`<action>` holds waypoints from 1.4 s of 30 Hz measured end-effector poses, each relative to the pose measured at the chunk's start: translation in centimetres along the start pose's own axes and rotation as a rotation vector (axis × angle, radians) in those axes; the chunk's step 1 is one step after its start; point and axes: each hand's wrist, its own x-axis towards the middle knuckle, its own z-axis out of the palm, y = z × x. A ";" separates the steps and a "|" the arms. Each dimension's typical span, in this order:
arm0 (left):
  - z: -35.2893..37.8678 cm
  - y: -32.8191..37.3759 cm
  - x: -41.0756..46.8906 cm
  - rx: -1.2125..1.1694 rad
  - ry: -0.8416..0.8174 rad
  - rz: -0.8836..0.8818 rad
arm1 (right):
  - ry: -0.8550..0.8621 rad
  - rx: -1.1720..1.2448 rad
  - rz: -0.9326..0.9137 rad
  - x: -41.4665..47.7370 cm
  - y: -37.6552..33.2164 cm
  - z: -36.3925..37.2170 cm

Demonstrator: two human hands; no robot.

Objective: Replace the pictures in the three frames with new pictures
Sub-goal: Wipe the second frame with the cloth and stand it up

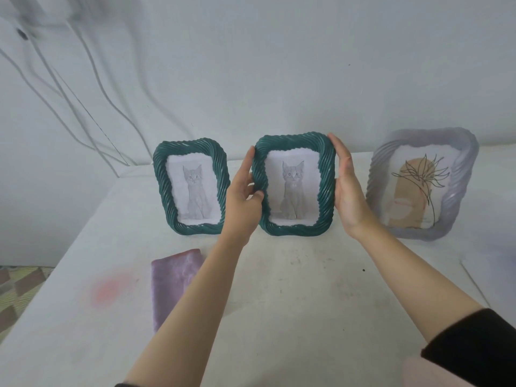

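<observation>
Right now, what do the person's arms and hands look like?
The left hand and right hand are bare: no gloves or watch. The right arm wears a black sleeve; a dark sleeve edge peeks out on the left arm.

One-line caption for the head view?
Left hand grips and right hand presses the sides of the middle green rope-rimmed cat frame.

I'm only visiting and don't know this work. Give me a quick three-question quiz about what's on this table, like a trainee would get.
1. What animal is pictured in the middle green frame?
2. True or false: the left hand and the right hand both touch that frame.
3. Which lies flat on the table? A) purple cloth B) grey frame C) left green frame
Key: 1. a cat; 2. true; 3. A
</observation>
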 end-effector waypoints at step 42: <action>13.5 1.0 -7.3 0.179 -0.376 -0.065 | 0.571 -0.585 0.113 -10.3 -1.1 -11.3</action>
